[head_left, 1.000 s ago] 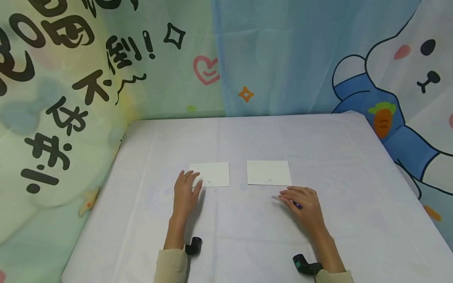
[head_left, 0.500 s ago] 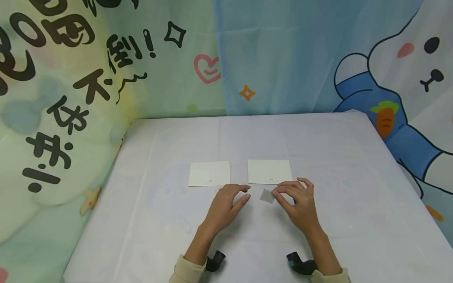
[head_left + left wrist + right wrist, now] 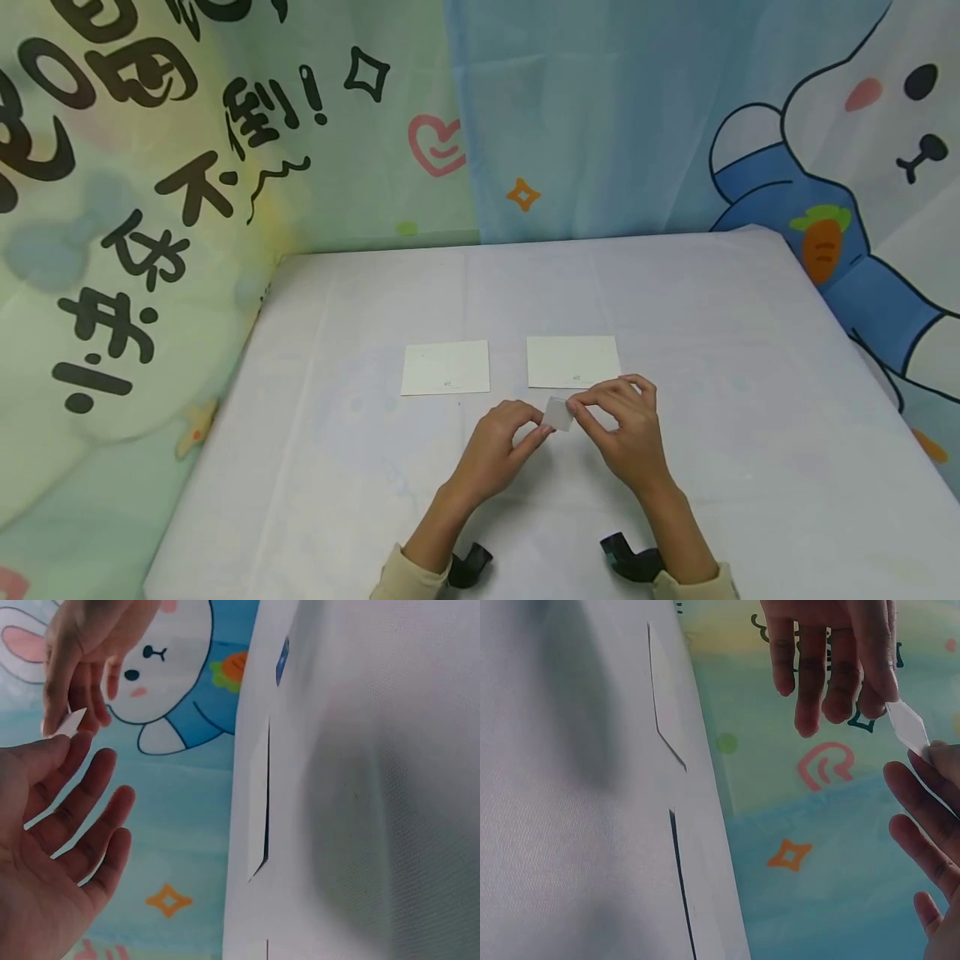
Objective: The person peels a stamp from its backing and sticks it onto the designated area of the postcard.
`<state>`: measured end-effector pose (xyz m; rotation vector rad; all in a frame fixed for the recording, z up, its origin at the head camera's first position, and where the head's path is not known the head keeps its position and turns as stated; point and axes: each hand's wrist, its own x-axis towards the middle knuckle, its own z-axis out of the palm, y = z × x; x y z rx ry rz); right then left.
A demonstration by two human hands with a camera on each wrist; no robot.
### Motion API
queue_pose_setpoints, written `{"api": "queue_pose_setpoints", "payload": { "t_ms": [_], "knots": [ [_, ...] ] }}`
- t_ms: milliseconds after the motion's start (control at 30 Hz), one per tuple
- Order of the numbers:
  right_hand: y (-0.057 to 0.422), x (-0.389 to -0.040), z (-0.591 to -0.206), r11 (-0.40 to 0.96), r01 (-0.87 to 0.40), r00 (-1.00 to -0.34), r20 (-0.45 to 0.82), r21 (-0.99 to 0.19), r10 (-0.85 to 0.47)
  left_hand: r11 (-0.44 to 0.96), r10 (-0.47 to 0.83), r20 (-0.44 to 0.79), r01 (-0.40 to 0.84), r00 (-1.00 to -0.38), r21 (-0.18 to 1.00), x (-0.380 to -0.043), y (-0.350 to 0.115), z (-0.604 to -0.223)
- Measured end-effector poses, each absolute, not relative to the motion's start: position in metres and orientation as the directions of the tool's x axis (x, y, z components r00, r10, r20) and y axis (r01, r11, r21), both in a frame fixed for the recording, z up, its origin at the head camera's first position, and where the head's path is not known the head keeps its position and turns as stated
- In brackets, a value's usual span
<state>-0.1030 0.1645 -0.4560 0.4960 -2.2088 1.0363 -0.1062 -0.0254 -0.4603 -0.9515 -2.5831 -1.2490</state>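
Note:
A small, pale grey square piece [image 3: 557,414], thin and flat like a plastic film or card, is held up above the table between both hands. My left hand [image 3: 498,450] pinches its left edge between thumb and index finger. On the opposite side my right hand [image 3: 624,437] pinches its right edge, the other fingers spread. The right wrist view shows the piece [image 3: 907,726] bridging the two sets of fingertips; in the left wrist view it [image 3: 73,722] is partly covered by fingers. Two white cards, one left [image 3: 446,368] and one right [image 3: 573,362], lie flat beyond the hands.
A white cloth covers the table [image 3: 337,483]. Lying on it is a small blue item [image 3: 282,661], seen in the left wrist view and hidden in the head view. Printed curtains [image 3: 585,117] stand behind the table and at its left. Each wrist wears a black camera mount.
My left hand has left the left card, moved right and taken hold of the square piece's left edge. My right hand has lifted the piece and moved slightly left.

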Motion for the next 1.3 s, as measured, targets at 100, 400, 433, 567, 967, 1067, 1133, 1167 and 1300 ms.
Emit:
{"api": "queue_pose_setpoints", "payload": {
  "t_ms": [100, 400, 433, 567, 967, 1067, 1133, 1167, 1300],
  "knots": [
    [0.164, -0.103, -0.457, 0.620, -0.562, -0.729, 0.682, -0.547, -0.059, 0.438, 0.485, 0.372, 0.588, -0.791, 0.680, -0.106, -0.026, -0.461],
    [0.162, -0.102, -0.455, 0.611, -0.574, -0.714, 0.699, -0.545, -0.048, 0.377, 0.456, 0.375, 0.557, -0.807, 0.740, -0.107, -0.030, -0.461],
    [0.162, -0.102, -0.454, 0.608, -0.576, -0.713, 0.700, -0.547, -0.046, 0.368, 0.452, 0.375, 0.552, -0.809, 0.748, -0.107, -0.030, -0.461],
    [0.162, -0.101, -0.453, 0.599, -0.577, -0.714, 0.699, -0.555, -0.040, 0.343, 0.441, 0.373, 0.538, -0.816, 0.770, -0.107, -0.032, -0.458],
    [0.159, -0.099, -0.454, 0.584, -0.562, -0.738, 0.674, -0.586, -0.035, 0.333, 0.452, 0.367, 0.536, -0.813, 0.776, -0.105, -0.035, -0.448],
    [0.159, -0.100, -0.457, 0.569, -0.554, -0.754, 0.656, -0.608, -0.034, 0.326, 0.461, 0.360, 0.532, -0.811, 0.782, -0.105, -0.036, -0.446],
    [0.158, -0.100, -0.458, 0.553, -0.546, -0.768, 0.640, -0.630, -0.030, 0.318, 0.469, 0.357, 0.532, -0.808, 0.785, -0.104, -0.036, -0.444],
    [0.157, -0.100, -0.459, 0.544, -0.540, -0.777, 0.628, -0.643, -0.029, 0.316, 0.474, 0.354, 0.531, -0.806, 0.786, -0.104, -0.036, -0.443],
    [0.152, -0.099, -0.462, 0.472, -0.492, -0.834, 0.552, -0.732, -0.013, 0.310, 0.491, 0.367, 0.552, -0.790, 0.774, -0.103, -0.036, -0.440]
  ]
}}
